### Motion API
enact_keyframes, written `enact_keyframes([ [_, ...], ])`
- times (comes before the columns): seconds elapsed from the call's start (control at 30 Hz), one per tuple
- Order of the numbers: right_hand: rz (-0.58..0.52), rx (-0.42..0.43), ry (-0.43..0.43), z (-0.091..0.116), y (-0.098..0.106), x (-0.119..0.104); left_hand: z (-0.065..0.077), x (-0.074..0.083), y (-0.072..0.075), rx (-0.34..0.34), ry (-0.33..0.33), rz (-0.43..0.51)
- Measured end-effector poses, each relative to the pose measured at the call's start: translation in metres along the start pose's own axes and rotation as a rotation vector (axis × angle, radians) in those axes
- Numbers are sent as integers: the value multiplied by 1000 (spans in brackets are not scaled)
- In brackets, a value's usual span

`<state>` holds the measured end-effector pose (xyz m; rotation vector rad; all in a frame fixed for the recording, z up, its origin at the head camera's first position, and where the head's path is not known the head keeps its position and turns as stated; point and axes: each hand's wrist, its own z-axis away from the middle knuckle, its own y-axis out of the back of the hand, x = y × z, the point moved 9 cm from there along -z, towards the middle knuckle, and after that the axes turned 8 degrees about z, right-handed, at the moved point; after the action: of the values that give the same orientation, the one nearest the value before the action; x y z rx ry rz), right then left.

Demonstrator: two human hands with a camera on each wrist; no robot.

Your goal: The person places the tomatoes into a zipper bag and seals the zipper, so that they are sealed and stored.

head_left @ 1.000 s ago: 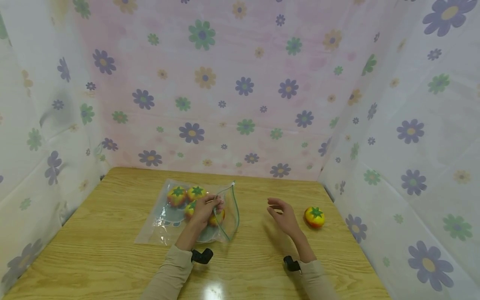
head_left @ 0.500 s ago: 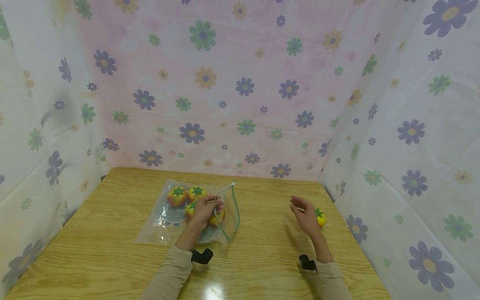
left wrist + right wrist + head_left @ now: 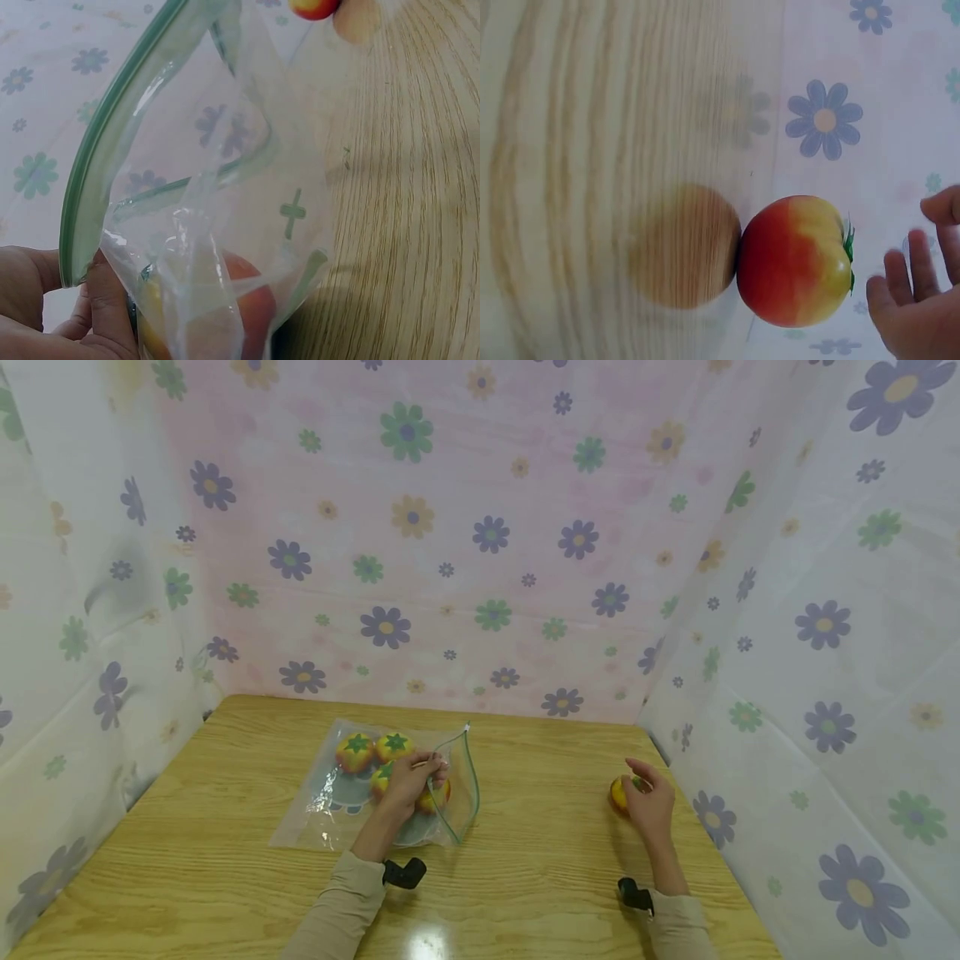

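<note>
A clear zip bag (image 3: 309, 814) with a green-edged mouth lies on its side, several red-and-yellow tomatoes (image 3: 355, 752) with green tops inside it. My left hand (image 3: 401, 785) pinches the rim of the bag's mouth, which gapes to the right. Thumb and fingers on the green zip strip (image 3: 84, 157) show in the left wrist view. One loose tomato (image 3: 620, 795) sits on the right part of the table. Right above it hovers my right hand (image 3: 652, 806), fingers loosely bent and holding nothing. In the right wrist view a gap separates those fingers from the tomato (image 3: 795, 262).
The wooden table (image 3: 525, 852) reflects light near its front. Flower-patterned sheets (image 3: 480, 543) hang behind it and along both sides. The loose tomato is near the table's right edge. A black wrist camera (image 3: 405, 872) is strapped to each wrist.
My right hand has moved right across the table, from the middle to over the loose tomato. My left hand and the bag have stayed in place.
</note>
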<state>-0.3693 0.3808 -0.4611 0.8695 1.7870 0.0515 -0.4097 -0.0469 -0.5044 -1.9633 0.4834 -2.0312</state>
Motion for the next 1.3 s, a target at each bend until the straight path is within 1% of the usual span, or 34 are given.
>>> enact_keyframes([
  [0.07,-15,31,-36,0,6,6,0,0,0,0,-2,-3],
  [0.13,-12,45,-84,0,11,12,1,0,0,4,0,0],
  [0.2,4,36,-135,1,14,17,1,1,0,7,0,-2],
  [0.27,24,9,-178,1,16,22,2,1,0,11,1,1],
  [0.33,55,-29,-217,2,17,26,3,2,0,13,2,1],
  [0.43,97,-96,-247,2,16,30,3,2,-1,10,-2,3],
  [0.67,150,-314,-343,10,6,39,2,1,0,18,3,6],
  [0.73,159,-342,-345,11,3,40,1,0,0,18,3,16],
  [0.83,167,-354,-328,10,1,40,0,-1,0,23,3,29],
  [1.07,185,-359,-326,10,0,43,1,-2,0,31,8,20],
  [1.3,231,-340,-298,10,4,39,3,2,-2,35,0,15],
])
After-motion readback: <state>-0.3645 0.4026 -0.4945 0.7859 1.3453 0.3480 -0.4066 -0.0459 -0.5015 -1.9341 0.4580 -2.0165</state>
